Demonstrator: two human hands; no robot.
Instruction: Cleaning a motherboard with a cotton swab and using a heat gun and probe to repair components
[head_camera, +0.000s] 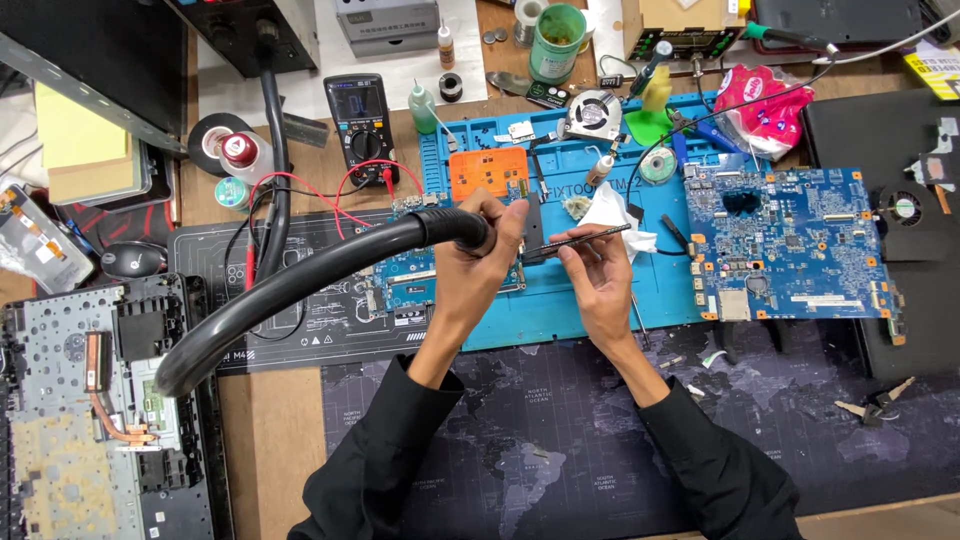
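Left hand (478, 262) is clenched around the nozzle end of a thick black hose (300, 285), mouth aimed toward 3 o'clock, probably to draw or blow at the work point. Right hand (598, 268) pinches a thin dark strip-like part (585, 238) between thumb and fingertips, lifted above the blue work mat (560, 300) near frame centre. Its long axis runs from 8 to 2 o'clock; the near end meets the nozzle. A blue circuit board (790, 245) lies at 3 o'clock.
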